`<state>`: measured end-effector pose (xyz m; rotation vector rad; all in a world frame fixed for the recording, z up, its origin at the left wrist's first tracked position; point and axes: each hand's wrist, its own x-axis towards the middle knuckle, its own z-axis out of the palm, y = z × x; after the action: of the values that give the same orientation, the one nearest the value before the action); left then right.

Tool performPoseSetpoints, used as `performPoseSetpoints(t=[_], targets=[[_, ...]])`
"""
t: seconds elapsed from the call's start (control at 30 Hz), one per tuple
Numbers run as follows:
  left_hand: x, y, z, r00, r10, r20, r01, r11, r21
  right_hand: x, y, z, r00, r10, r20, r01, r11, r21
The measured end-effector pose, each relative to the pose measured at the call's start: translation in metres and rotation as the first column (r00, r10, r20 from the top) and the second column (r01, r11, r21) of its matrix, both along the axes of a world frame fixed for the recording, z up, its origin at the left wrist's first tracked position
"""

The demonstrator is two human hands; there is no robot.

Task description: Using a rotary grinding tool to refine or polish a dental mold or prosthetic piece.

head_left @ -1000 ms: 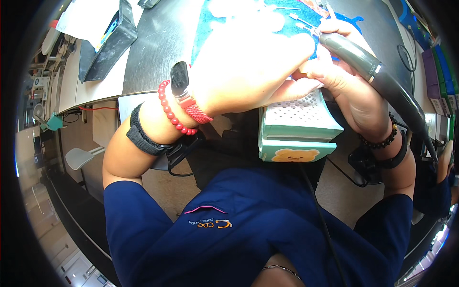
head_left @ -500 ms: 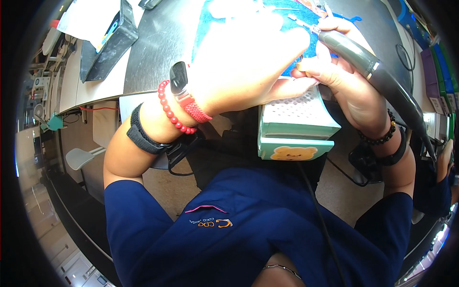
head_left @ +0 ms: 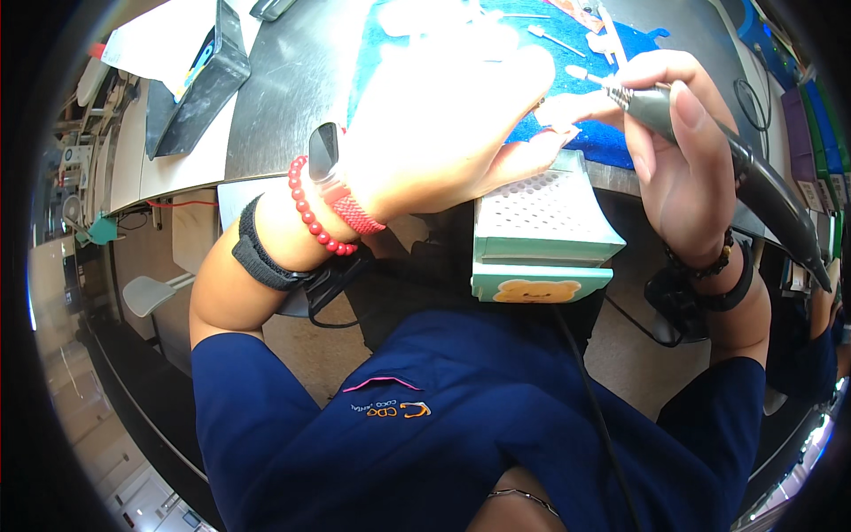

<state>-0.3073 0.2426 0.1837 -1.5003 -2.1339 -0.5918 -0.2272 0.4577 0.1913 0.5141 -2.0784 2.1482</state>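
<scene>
My right hand (head_left: 696, 191) is closed around a dark rotary handpiece (head_left: 753, 173), whose pale grinding tip (head_left: 585, 75) points up and left. My left hand (head_left: 452, 133), washed out by bright light, has its thumb and fingers drawn together just left of the handpiece. What it pinches, if anything, is lost in the glare. A gap separates the right palm from the left thumb. Below the left fingers stands a mint-green box (head_left: 541, 250) with a perforated white top and a bear picture on its front.
A blue cloth (head_left: 607, 146) covers part of the dark bench (head_left: 284, 97); another small bur (head_left: 557, 40) and brightly lit pieces lie on it. At the left stands a black bin (head_left: 199, 102) with papers. Coloured folders (head_left: 811, 133) line the right side, where another person's arm shows.
My right hand has moved right and slightly nearer, parting from the left thumb. The handpiece has shifted right and down with it. My left hand has moved only a little left.
</scene>
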Motion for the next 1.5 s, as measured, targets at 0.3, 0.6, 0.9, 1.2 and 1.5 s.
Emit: performPoseSetpoints(t=[0.3, 0.6, 0.9, 1.2, 1.5], targets=[[0.002, -0.002, 0.008, 1.0, 0.028, 0.013, -0.028, 0.999, -0.043, 0.018, -0.013, 0.016, 0.99, -0.14, 0.001, 0.136, 0.962, 0.237], [0.001, -0.001, 0.009, 1.0, 0.0, 0.005, 0.0, 1.0, -0.024, 0.016, -0.015, 0.009, 0.993, -0.082, -0.087, 0.094, 0.984, 0.15], [0.003, -0.001, 0.001, 1.0, -0.003, 0.03, 0.0, 0.995, 0.095, 0.017, -0.019, 0.008, 0.989, -0.101, -0.107, 0.117, 0.98, 0.158], [0.005, -0.001, 0.007, 0.999, 0.01, 0.035, -0.012, 0.999, 0.044, 0.019, -0.02, 0.013, 0.989, -0.104, -0.107, 0.127, 0.965, 0.23], [0.0, -0.001, -0.004, 0.999, -0.042, -0.005, 0.043, 0.987, 0.153, 0.018, -0.019, 0.013, 0.974, -0.118, -0.191, 0.183, 0.912, 0.367]])
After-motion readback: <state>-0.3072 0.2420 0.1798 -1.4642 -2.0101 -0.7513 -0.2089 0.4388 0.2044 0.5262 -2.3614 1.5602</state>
